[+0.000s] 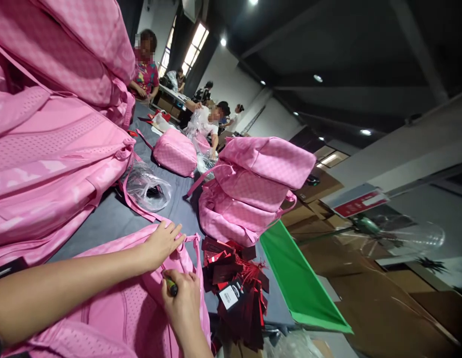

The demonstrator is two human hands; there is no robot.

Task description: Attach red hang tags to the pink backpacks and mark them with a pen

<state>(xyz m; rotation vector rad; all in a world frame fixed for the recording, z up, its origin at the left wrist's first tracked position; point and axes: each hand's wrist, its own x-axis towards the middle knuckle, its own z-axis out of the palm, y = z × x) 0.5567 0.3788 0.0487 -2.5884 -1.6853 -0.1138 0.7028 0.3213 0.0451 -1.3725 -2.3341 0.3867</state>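
A pink backpack lies on the table right in front of me. My left hand rests near its top edge, fingers stretched out over the fabric. Just below it, my right hand is closed round a small black and yellow-green tool; only its rounded end shows, so its exact kind is unclear. The working end is hidden by the hand and fabric. Beside my right hand lies a heap of dark red hang tags with red strings, one showing a white barcode label.
Stacked pink backpacks rise on the left. More pink backpacks stand across the table, near a small pink bag and a clear plastic roll. A green panel borders the right side. Several people work farther back.
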